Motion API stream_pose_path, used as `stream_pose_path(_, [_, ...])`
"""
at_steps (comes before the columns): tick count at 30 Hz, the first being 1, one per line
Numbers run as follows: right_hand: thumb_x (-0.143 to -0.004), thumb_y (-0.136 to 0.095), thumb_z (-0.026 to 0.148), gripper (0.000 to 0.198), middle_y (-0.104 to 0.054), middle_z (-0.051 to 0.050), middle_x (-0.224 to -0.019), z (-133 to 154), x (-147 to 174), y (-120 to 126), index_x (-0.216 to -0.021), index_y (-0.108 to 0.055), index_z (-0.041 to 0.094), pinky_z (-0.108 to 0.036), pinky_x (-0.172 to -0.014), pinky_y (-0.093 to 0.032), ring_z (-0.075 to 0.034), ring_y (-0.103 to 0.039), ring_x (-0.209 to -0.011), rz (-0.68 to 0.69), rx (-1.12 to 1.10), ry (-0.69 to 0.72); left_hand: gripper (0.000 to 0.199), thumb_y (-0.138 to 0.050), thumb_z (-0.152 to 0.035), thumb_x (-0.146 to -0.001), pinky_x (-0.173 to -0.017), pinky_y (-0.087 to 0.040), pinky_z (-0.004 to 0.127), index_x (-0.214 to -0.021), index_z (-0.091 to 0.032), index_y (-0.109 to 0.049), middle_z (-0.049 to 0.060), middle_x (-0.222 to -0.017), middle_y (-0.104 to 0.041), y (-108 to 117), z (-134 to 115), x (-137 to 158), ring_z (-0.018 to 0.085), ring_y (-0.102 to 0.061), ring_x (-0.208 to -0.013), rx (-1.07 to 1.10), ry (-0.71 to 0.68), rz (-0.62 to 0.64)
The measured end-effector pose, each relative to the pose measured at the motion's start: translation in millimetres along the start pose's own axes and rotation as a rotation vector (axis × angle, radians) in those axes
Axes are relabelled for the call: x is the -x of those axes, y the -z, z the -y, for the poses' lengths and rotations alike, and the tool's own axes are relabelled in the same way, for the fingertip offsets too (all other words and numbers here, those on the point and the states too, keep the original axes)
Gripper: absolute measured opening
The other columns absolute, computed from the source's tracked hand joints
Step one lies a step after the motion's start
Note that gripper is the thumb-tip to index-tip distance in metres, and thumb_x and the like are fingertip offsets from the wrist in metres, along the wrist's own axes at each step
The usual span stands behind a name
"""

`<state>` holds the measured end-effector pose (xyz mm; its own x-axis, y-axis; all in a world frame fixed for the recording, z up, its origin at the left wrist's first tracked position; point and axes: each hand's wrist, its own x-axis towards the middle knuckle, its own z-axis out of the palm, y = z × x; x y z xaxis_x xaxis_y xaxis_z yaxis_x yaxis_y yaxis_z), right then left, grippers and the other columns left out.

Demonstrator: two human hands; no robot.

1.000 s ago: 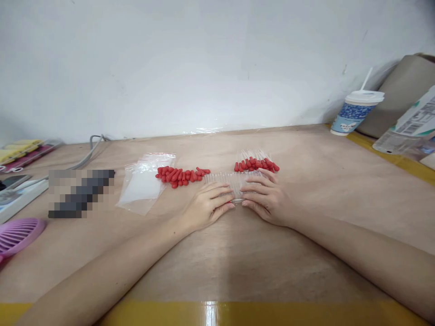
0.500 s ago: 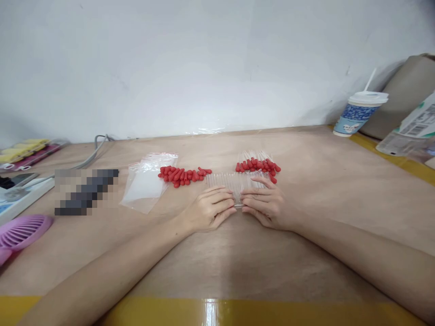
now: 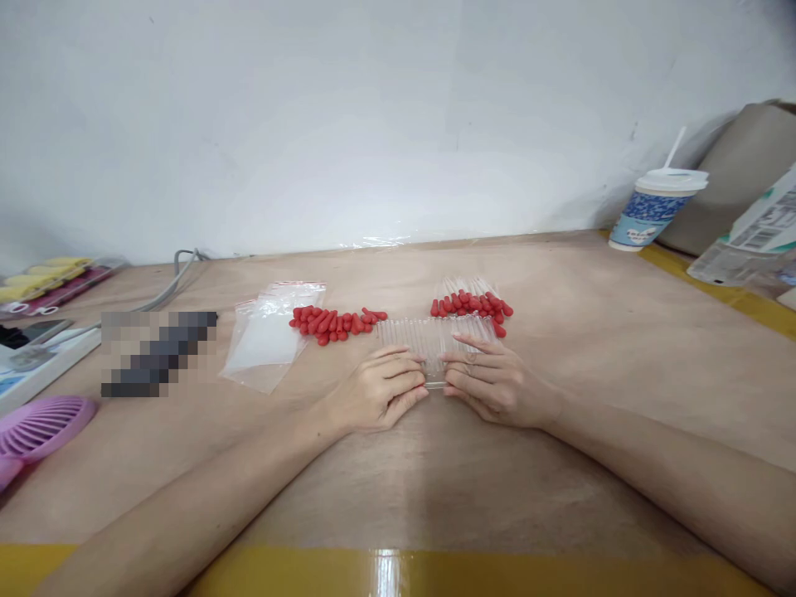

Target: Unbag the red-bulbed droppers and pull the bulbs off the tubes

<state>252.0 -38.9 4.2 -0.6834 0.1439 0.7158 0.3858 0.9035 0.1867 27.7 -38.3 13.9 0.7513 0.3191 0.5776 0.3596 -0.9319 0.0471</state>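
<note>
A row of thin clear tubes, like dropper pipes, lies side by side on the table. Across its near end runs a single clear tube, pinched at its left end by my left hand and at its right end by my right hand. My right index finger stretches out over the row. Left of the tubes is a pile of loose red rubber bulbs. Behind the row, more red bulbs sit against other clear tubes; whether they are joined is hard to make out.
Clear zip bags lie to the left, near a blurred dark object. A pink fan, a power strip and a grey cable are farther left. A lidded paper cup and a plastic bottle stand at the right.
Both hands and the crosswise tube have shifted slightly toward me. A little more of that tube shows between my fingers. The bulbs and bags have stayed put.
</note>
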Motion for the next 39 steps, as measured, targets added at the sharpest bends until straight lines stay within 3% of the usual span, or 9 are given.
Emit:
stream_pose_path(13, [-0.084,-0.052,0.016,0.008,-0.069,0.0,-0.084,-1.2,4.6,4.4,-0.089,-0.059,0.017,-0.04,-0.105,-0.038,-0.013,-0.06,-0.1,0.013,0.03,0.012,0.012,-0.049,-0.016,-0.084,-0.095,-0.045,0.034,-0.091,-0.015,-0.059,0.006,-0.09,-0.066,5.1,0.4,5.4,0.017,-0.059,-0.099,0.077,0.045,0.038])
stream_pose_path(24, [-0.083,-0.052,0.015,0.011,-0.07,0.0,-0.084,-2.1,4.5,7.7,-0.091,-0.059,0.018,-0.039,-0.101,-0.042,-0.014,-0.062,-0.097,-0.042,0.012,0.017,0.011,-0.049,-0.016,-0.085,-0.085,-0.049,0.034,-0.09,-0.015,-0.058,0.007,-0.087,-0.066,4.9,2.1,7.7,0.019,-0.06,-0.096,0.08,0.043,0.005])
stream_pose_path(26, [-0.082,-0.053,0.013,0.013,-0.07,-0.001,-0.086,-5.8,7.1,9.2,-0.092,-0.06,0.017,-0.039,-0.101,-0.041,-0.015,-0.061,-0.097,-0.068,0.029,0.004,0.012,-0.047,-0.014,-0.085,-0.083,-0.05,0.033,-0.087,-0.015,-0.059,0.007,-0.084,-0.066,7.7,4.5,10.6,0.018,-0.061,-0.092,0.052,0.078,-0.042])
stream_pose_path(29, [-0.082,-0.054,0.014,0.014,-0.069,-0.002,-0.088,-12.9,11.4,10.0,-0.093,-0.061,0.018,-0.039,-0.096,-0.042,-0.015,-0.062,-0.093,-0.101,0.07,-0.128,0.012,-0.047,-0.014,-0.085,-0.079,-0.049,0.032,-0.084,-0.016,-0.059,0.005,-0.083,-0.064,14.2,10.7,14.4,0.016,-0.06,-0.086,-0.049,0.123,-0.11])
stream_pose_path(32, [-0.082,-0.057,0.022,0.011,-0.066,0.001,-0.072,-17.4,12.0,6.5,-0.09,-0.064,0.022,-0.034,-0.081,-0.042,-0.014,-0.059,-0.077,-0.106,0.15,-0.288,0.011,-0.051,-0.021,-0.085,-0.07,-0.049,0.029,-0.089,-0.017,-0.061,0.005,-0.085,-0.061,22.8,20.4,13.6,0.015,-0.057,-0.079,-0.167,0.181,-0.158])
stream_pose_path(35, [-0.082,-0.056,0.027,0.012,-0.059,0.002,-0.058,-19.0,9.5,0.4,-0.088,-0.066,0.022,-0.031,-0.07,-0.036,-0.012,-0.051,-0.063,-0.102,0.239,-0.37,0.018,-0.048,-0.023,-0.087,-0.067,-0.049,0.027,-0.099,-0.018,-0.061,0.005,-0.083,-0.056,36.6,34.9,10.0,0.014,-0.055,-0.075,-0.265,0.334,-0.237])
stream_pose_path(39, [-0.085,-0.049,0.022,0.019,-0.061,-0.001,-0.065,-21.0,5.5,-5.5,-0.094,-0.065,0.019,-0.031,-0.068,-0.033,-0.013,-0.049,-0.064,-0.082,0.27,-0.434,0.027,-0.042,-0.019,-0.086,-0.073,-0.049,0.032,-0.107,-0.015,-0.059,0.007,-0.085,-0.052,59.9,57.5,11.2,0.018,-0.053,-0.086,-0.386,0.573,-0.255])
